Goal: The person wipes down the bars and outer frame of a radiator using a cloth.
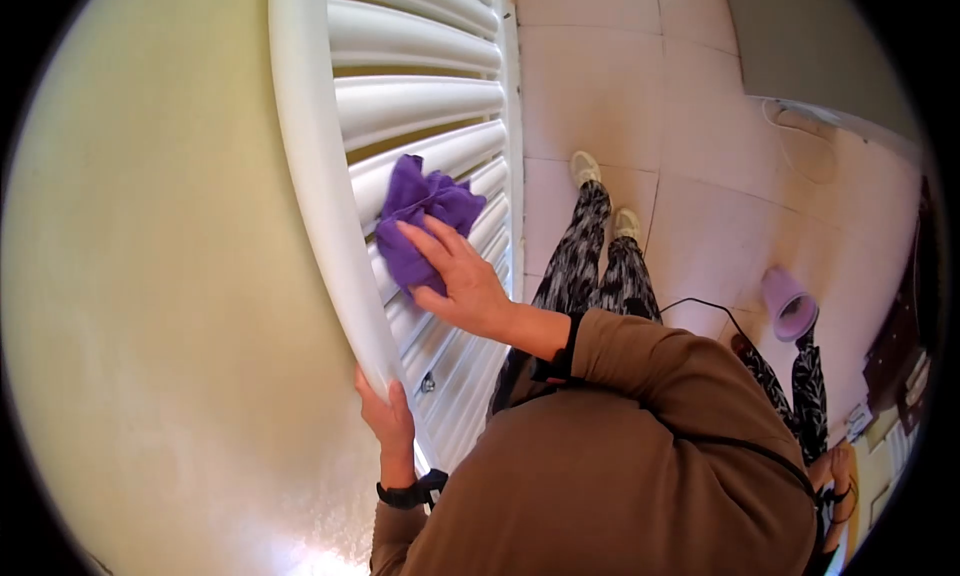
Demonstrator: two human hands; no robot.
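My right hand [455, 276] presses a crumpled purple cloth [415, 226] against the white bars of a ladder-type radiator [415, 111]. Its fingers are bent over the cloth, and part of the cloth bunches up beyond the fingertips. Lower down, my left hand [387, 416] is wrapped around the radiator's thick white side rail [325, 186], with the thumb on the near side. A small metal fitting [428, 383] shows between the bars just right of that hand.
A pale yellow wall [160, 256] fills the left side. On the tiled floor [600, 76] stands a purple bin [790, 306], near another person's patterned trouser legs [808, 386]. A thin dark cord [700, 302] runs by my legs. A grey panel [820, 51] is at upper right.
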